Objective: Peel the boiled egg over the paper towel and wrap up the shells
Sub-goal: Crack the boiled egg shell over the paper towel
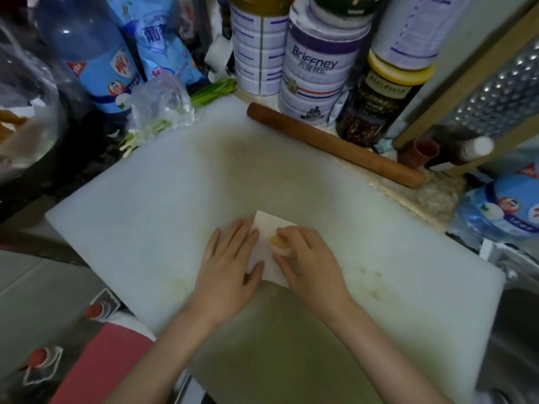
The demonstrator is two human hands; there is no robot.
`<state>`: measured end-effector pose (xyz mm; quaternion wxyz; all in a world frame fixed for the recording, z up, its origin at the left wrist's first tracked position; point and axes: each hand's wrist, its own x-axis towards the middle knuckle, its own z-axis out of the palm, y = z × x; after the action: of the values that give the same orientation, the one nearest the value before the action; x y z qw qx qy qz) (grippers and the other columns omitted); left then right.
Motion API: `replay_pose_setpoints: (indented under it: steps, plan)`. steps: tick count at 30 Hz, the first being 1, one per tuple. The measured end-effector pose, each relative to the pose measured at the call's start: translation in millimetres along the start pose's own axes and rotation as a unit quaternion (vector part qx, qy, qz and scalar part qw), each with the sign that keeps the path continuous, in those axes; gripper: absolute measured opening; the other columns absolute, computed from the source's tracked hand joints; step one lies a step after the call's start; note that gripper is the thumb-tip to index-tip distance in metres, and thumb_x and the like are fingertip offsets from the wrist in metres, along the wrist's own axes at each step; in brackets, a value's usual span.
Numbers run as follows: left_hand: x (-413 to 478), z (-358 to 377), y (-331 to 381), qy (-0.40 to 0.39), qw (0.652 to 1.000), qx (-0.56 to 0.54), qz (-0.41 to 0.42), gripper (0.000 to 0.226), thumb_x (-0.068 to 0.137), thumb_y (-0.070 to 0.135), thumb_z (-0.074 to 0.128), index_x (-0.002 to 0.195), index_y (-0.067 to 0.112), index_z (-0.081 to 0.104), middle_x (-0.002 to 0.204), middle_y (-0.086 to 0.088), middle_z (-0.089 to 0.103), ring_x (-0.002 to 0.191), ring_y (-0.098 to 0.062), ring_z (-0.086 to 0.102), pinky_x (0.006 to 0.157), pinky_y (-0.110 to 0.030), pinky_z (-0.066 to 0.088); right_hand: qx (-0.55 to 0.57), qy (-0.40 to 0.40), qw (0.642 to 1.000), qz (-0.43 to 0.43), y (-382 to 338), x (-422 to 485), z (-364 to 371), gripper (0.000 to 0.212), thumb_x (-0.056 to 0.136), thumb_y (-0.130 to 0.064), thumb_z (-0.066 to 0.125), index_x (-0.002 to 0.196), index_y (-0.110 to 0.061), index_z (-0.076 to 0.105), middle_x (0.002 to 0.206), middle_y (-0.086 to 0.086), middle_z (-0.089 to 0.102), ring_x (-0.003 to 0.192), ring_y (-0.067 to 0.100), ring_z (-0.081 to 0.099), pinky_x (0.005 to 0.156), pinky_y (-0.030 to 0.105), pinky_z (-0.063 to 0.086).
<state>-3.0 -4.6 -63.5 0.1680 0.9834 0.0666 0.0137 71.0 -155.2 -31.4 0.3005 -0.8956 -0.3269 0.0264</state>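
The person is working at the very start of the peeling, as far as can be judged: the egg [279, 244] is sitting low over the paper towel [269, 224], which is lying on the near middle of the white cutting board [175, 199], and no loose bits of shell are showing on the towel. The right hand [310, 259] is curling over the egg from above, with thumb and fingers wrapping its sides, and seems to be pressing it down against the towel. Whether the shell is cracked is too blurred to tell. The left hand [230, 263] is lying flat just beside it, its straight fingers resting on the left part of the towel and pinning the sheet in place. The two hands are sitting close together but not touching. The next move is probably calling for a crack in the shell, by pressing or rolling, and then for both hands to be lifting the egg slightly and picking the shell off so that the pieces drop onto the towel rather than the board.
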Motion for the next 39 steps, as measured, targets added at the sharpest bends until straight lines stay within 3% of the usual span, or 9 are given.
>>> replay_pose_setpoints:
  steps: [2, 7, 13, 17, 20, 24, 29, 34, 39]
  plan:
    - [-1, 1, 0, 0.012, 1.000, -0.003, 0.005, 0.058, 0.087, 0.041, 0.036, 0.132, 0.008, 0.051, 0.145, -0.008, 0.043, 0.137, -0.024, 0.036, 0.113, -0.047, 0.026, -0.006, 0.001, 1.000, 0.013, 0, -2, -3, 0.035, 0.078, -0.016, 0.071, 0.110, -0.008, 0.061, 0.107, 0.008, 0.064, 0.095, 0.027, 0.062, 0.079, 0.033, 0.054]
    - [1, -2, -3, 0.031, 0.999, 0.002, 0.021, 0.054, 0.084, 0.038, 0.042, 0.125, 0.006, 0.057, 0.137, -0.012, 0.052, 0.129, -0.028, 0.047, 0.107, -0.050, 0.035, 0.009, 0.024, 0.999, 0.028, -4, -5, -5, 0.031, 0.081, -0.019, 0.071, 0.108, -0.009, 0.061, 0.109, 0.005, 0.066, 0.101, 0.019, 0.059, 0.088, 0.020, 0.043]
    - [5, -16, -4, -0.012, 0.999, 0.015, 0.030, 0.053, 0.084, 0.040, 0.041, 0.119, 0.005, 0.062, 0.128, -0.015, 0.059, 0.121, -0.031, 0.054, 0.100, -0.052, 0.042, 0.003, 0.024, 0.997, 0.071, -21, 4, -6, 0.032, 0.078, -0.021, 0.072, 0.106, -0.010, 0.061, 0.106, 0.003, 0.066, 0.099, 0.020, 0.059, 0.084, 0.024, 0.045]
    - [10, -20, -12, -0.025, 0.998, 0.019, 0.054, 0.050, 0.082, 0.043, 0.048, 0.117, 0.009, 0.062, 0.127, -0.011, 0.059, 0.117, -0.030, 0.055, 0.097, -0.044, 0.044, -0.010, 0.010, 0.993, 0.116, -26, 3, 0, 0.030, 0.079, -0.023, 0.072, 0.105, -0.009, 0.063, 0.102, 0.006, 0.067, 0.096, 0.025, 0.062, 0.080, 0.029, 0.048]
    - [12, -23, -15, -0.027, 0.997, 0.021, 0.066, 0.050, 0.080, 0.044, 0.054, 0.117, 0.011, 0.061, 0.127, -0.009, 0.058, 0.115, -0.029, 0.055, 0.096, -0.041, 0.043, -0.054, 0.003, 0.993, 0.101, -28, 4, 2, 0.028, 0.077, -0.020, 0.072, 0.101, -0.009, 0.061, 0.096, 0.007, 0.067, 0.092, 0.028, 0.060, 0.075, 0.030, 0.050]
    - [13, -24, -15, -0.028, 0.997, 0.022, 0.069, 0.051, 0.081, 0.044, 0.049, 0.115, 0.010, 0.062, 0.124, -0.011, 0.060, 0.113, -0.031, 0.057, 0.094, -0.043, 0.046, -0.070, -0.015, 0.990, 0.118, -29, 4, 5, 0.028, 0.081, -0.018, 0.064, 0.105, -0.008, 0.054, 0.105, 0.010, 0.062, 0.102, 0.029, 0.054, 0.081, 0.029, 0.041]
    - [12, -23, -14, -0.028, 0.998, 0.018, 0.060, 0.052, 0.081, 0.046, 0.045, 0.116, 0.012, 0.060, 0.123, -0.010, 0.060, 0.113, -0.030, 0.056, 0.095, -0.042, 0.045, -0.064, -0.058, 0.994, 0.070, -27, 11, -1, 0.046, 0.085, -0.022, 0.056, 0.130, -0.020, 0.046, 0.115, 0.007, 0.051, 0.108, 0.022, 0.046, 0.090, 0.028, 0.042]
    - [11, -17, -13, -0.034, 0.999, -0.023, 0.034, 0.054, 0.079, 0.047, 0.045, 0.117, 0.011, 0.061, 0.125, -0.011, 0.058, 0.114, -0.033, 0.054, 0.097, -0.045, 0.043, 0.014, -0.017, 0.999, 0.047, -27, 11, -8, 0.032, 0.085, -0.022, 0.059, 0.116, -0.017, 0.051, 0.113, 0.002, 0.054, 0.098, 0.020, 0.055, 0.081, 0.028, 0.048]
    - [11, -17, -10, -0.023, 0.999, -0.034, 0.024, 0.055, 0.076, 0.048, 0.047, 0.112, 0.011, 0.064, 0.123, -0.011, 0.061, 0.111, -0.033, 0.057, 0.094, -0.044, 0.044, 0.019, 0.003, 0.999, 0.031, -23, 4, -3, 0.032, 0.080, -0.017, 0.067, 0.108, -0.017, 0.052, 0.107, 0.003, 0.062, 0.098, 0.019, 0.058, 0.080, 0.022, 0.043]
